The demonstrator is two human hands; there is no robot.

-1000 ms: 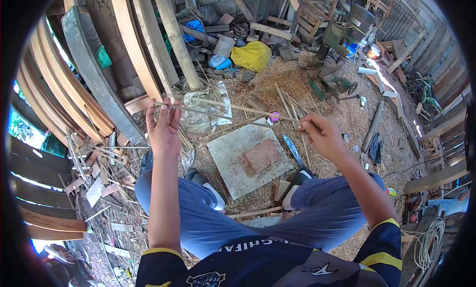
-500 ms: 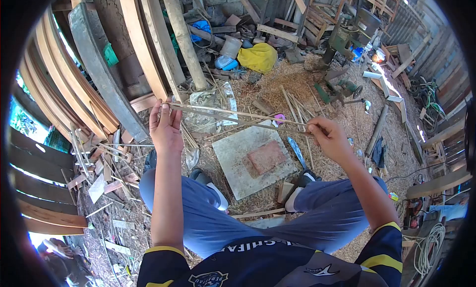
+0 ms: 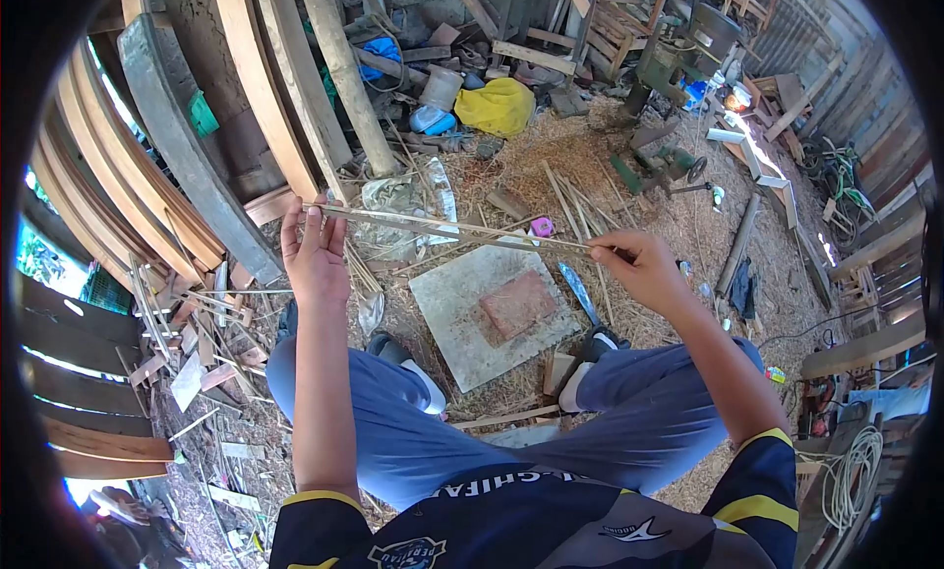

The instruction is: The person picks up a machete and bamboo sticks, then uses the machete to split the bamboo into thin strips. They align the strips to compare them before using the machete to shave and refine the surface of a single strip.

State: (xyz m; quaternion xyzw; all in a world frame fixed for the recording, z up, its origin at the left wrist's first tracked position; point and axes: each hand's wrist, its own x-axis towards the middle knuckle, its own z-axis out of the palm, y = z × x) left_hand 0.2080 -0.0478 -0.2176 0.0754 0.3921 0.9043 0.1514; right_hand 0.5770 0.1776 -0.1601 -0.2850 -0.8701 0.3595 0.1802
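LEFT: our left hand (image 3: 317, 254) is raised palm up, fingers pointing away, fingertips clamped on one end of the thin strips (image 3: 452, 226) | MIDDLE: strips slope between our hands, above the littered floor (image 3: 580, 136) | RIGHT: our right hand (image 3: 637, 269), forearm angled inward, pinches the other end, thumb below forefinger.

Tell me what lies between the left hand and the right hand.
In the head view, thin wooden strips span the stretch between the left hand and the right hand.
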